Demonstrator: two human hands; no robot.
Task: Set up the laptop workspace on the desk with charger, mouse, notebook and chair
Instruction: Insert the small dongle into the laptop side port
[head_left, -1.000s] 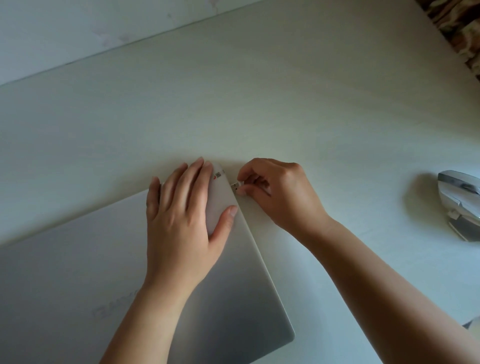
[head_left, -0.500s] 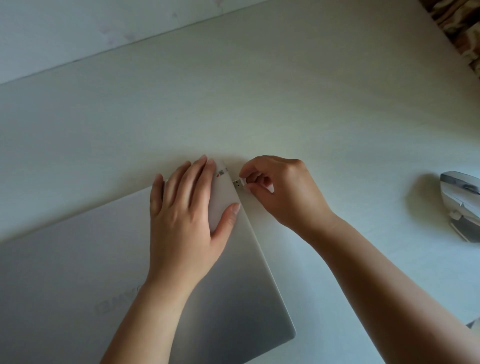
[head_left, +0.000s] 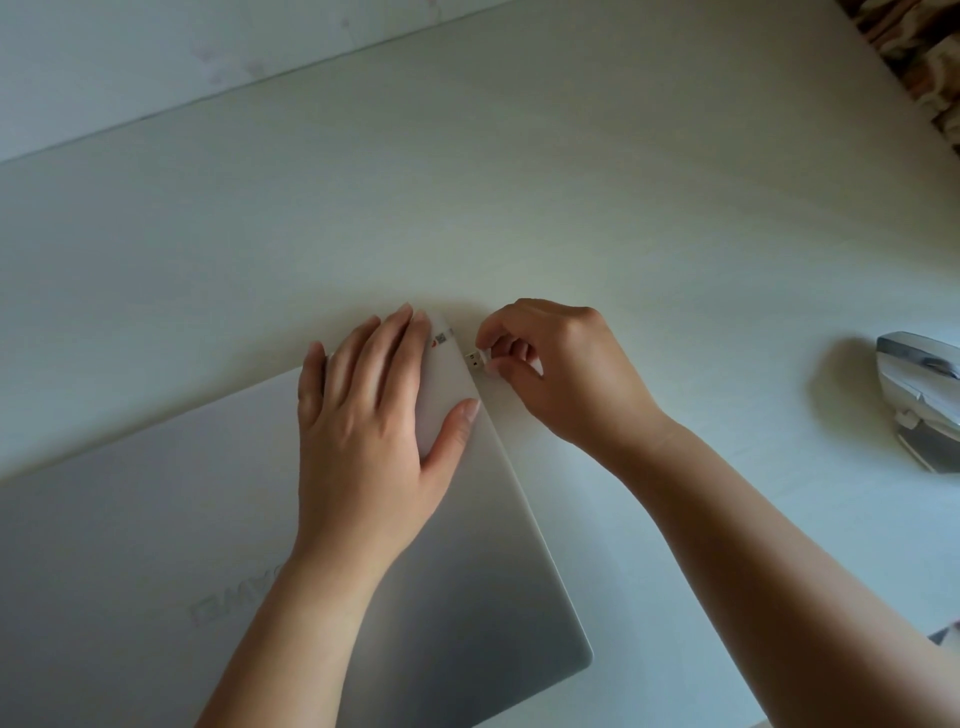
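Observation:
A closed silver laptop (head_left: 156, 519) lies on the white desk (head_left: 519, 182), its far right corner near the middle of the view. My left hand (head_left: 374, 415) rests flat on that corner of the lid, fingers spread. My right hand (head_left: 550, 369) pinches a small USB plug (head_left: 475, 359) between thumb and fingers, its metal end pointing at the laptop's right edge with a small gap. A grey and white mouse (head_left: 922, 400) stands on the desk at the far right, partly cut off by the frame.
The wall (head_left: 156, 62) runs along the desk's far edge. A patterned brown fabric (head_left: 919, 62) shows beyond the desk's top right corner. A small grey object (head_left: 943, 635) peeks out behind my right forearm at the right edge.
The USB plug in my right hand has drawn slightly back from the laptop's right edge, so more of its metal end shows. My left hand stays on the lid.

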